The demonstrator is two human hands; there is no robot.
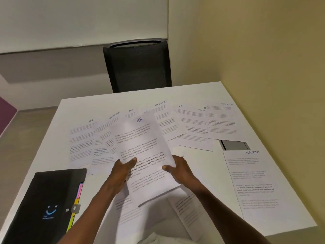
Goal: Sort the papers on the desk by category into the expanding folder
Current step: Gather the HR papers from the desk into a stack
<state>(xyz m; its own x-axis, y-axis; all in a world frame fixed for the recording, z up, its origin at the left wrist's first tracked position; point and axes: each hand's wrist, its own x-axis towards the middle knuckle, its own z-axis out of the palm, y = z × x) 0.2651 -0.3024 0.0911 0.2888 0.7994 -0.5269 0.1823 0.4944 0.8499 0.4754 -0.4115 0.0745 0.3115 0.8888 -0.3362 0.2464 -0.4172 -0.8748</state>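
Note:
A sheet headed HR (144, 148) is lifted above the white desk (202, 90), tilted up toward me. My left hand (123, 170) grips its left edge with the thumb on top. My right hand (179, 171) grips its right edge the same way. The black expanding folder (47, 205) lies shut at the near left, with coloured tabs along its right side. Several other sheets lie spread across the desk: one headed HR (81, 143) at the far left, sheets headed SPORTS (221, 120) at the far right, and another SPORTS sheet (258, 184) at the near right.
A black mesh chair (138, 66) stands behind the far edge of the desk. A yellow wall runs along the right side. More printed sheets (186, 206) lie under my forearms. A small dark opening (234, 145) shows in the desk top at the right.

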